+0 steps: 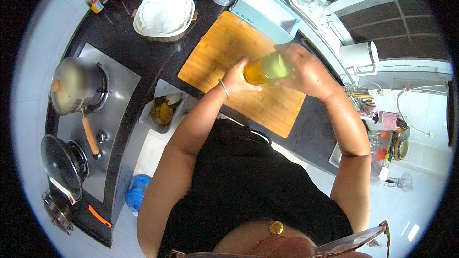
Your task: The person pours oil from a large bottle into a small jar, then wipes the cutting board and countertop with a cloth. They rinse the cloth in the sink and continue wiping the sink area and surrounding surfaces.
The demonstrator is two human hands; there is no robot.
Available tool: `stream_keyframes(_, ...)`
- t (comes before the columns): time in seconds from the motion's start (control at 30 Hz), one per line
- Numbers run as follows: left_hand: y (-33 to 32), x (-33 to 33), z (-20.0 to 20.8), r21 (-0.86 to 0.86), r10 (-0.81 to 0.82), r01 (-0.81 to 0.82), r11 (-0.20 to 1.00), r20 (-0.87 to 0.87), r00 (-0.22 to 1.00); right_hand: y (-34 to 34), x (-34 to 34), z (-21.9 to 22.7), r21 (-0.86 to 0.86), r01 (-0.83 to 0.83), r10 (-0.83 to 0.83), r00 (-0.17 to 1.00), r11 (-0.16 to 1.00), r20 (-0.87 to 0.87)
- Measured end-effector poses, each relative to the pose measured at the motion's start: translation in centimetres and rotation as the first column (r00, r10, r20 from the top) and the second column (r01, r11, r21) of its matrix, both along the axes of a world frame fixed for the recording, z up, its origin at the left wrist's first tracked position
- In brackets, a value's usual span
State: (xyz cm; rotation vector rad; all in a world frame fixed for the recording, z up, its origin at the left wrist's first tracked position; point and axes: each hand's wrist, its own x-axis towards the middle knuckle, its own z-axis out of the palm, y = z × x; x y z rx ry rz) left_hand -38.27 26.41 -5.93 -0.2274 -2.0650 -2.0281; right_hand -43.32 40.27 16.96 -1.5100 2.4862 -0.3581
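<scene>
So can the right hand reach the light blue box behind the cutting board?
Probably yes: the light blue box sits past the cutting board, near the right hand, and nothing seems between. But that hand is busy at the yellowish container, so it may need freeing first.

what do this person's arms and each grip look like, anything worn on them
The left arm and right arm are bare, with no sleeve showing along the forearms. The left grip and right grip are ungloved. A thin, pale bracelet circles the left wrist; none shows on the right. A black top covers the torso.
</scene>
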Motion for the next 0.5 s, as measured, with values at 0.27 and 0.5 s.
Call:
stream_keyframes(0.27,-1.6,0.0,5.3,-0.049,0.019,-0.025,0.998,-0.129,0.991,-0.7,0.3,4.7,0.053,0.015,-0.013,0.999,0.998,-0.042)
stream_keyframes(0.5,-2.1,0.6,7.9,-0.032,0.007,-0.013,0.999,-0.174,0.985,-0.5,1.0,7.2,0.013,-0.111,0.111,0.986,0.994,-0.124)
